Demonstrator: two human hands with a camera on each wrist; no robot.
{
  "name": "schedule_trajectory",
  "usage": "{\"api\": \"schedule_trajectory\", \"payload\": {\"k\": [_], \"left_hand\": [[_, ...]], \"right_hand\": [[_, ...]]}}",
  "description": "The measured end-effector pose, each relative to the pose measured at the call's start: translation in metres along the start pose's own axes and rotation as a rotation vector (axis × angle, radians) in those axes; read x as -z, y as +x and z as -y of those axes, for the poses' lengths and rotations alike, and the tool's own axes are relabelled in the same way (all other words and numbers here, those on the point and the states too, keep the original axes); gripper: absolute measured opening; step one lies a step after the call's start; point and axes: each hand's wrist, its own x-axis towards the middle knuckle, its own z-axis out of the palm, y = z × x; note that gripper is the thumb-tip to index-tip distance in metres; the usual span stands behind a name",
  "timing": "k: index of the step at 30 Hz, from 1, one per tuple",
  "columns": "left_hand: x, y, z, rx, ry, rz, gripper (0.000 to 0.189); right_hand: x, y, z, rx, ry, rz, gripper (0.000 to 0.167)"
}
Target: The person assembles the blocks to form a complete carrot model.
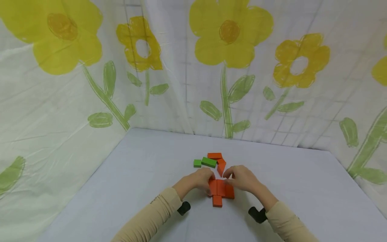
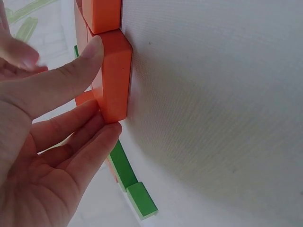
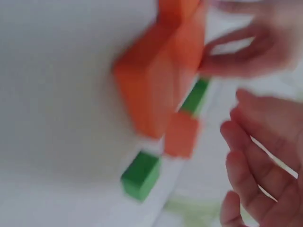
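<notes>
Several orange blocks [image 1: 221, 188] lie together on the table as a flat patch, with a smaller orange block [image 1: 217, 201] against its near side. My left hand [image 1: 202, 178] is at the patch's left side. In the left wrist view, its thumb and fingertips pinch an orange block [image 2: 116, 78] with slanted corners. On the other side, my right hand [image 1: 243, 178] hovers by the patch's upper right, fingers loosely bent. The right wrist view, which is blurred, shows this hand [image 3: 265, 161] holding nothing and apart from the orange blocks [image 3: 161, 80].
Beyond the hands lie a green bar [image 1: 209, 162], a small green block [image 1: 197, 163], an orange bar [image 1: 214, 156] and a pointed orange piece [image 1: 221, 167]. A white table [image 1: 145, 158] bears them all. Behind it hangs a flower-printed curtain [image 1: 172, 84].
</notes>
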Motion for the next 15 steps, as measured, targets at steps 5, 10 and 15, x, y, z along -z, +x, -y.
{"api": "schedule_trajectory", "payload": {"k": [5,10,15], "left_hand": [[0.000,0.001,0.003,0.012,-0.003,0.007,0.045],[-0.001,0.002,0.002,0.016,-0.001,0.016,0.046],[-0.001,0.003,0.000,0.009,0.011,0.009,0.045]], "right_hand": [[-0.001,0.029,-0.019,-0.085,-0.191,-0.053,0.021],[-0.010,0.049,-0.035,-0.052,-0.296,-0.099,0.032],[-0.015,0.058,-0.042,-0.004,-0.259,-0.088,0.038]]}}
